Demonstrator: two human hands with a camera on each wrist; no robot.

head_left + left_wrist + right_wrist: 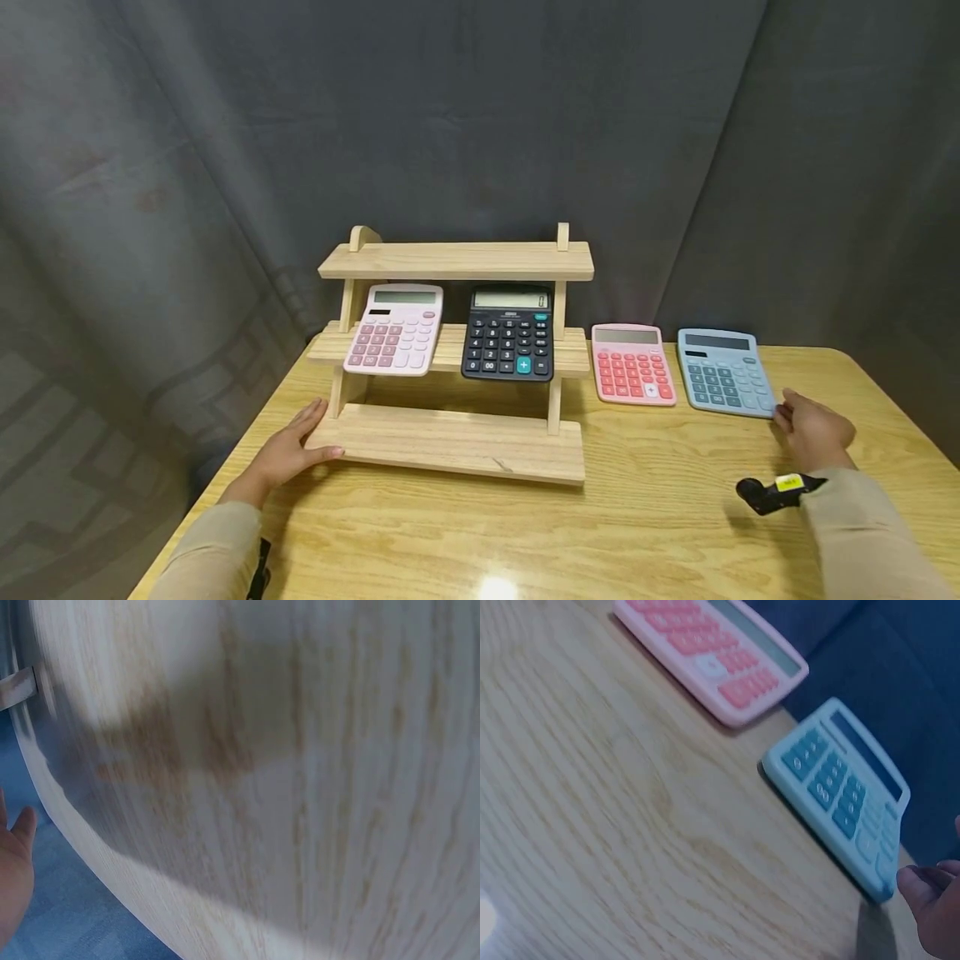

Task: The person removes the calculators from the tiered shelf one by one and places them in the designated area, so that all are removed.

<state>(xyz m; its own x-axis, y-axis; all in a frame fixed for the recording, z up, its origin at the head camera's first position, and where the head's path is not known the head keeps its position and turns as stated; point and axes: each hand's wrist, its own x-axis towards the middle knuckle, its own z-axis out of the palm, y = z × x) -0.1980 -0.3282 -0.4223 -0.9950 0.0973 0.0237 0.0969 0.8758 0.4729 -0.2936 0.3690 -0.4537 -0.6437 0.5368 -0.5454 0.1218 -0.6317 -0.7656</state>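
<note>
Left hand [288, 446]: fingers spread, at left end of three-tier wooden stand [457, 442], bottom board. Right hand [816, 427]: at light-blue calculator [726, 371], lower right corner; cannot tell whether pinching. Calculator sits on table [660, 508], right of coral-keyed pink calculator [633, 365].

Dk grey curtain [480, 108] hangs bhd lt wood-grain tbl [645, 500] w/ bright glare spot [497, 588].

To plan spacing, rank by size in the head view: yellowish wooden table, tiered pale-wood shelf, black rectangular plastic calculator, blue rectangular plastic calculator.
Table
Shelf
Black calculator, blue calculator: unsure, nearness may differ.
</note>
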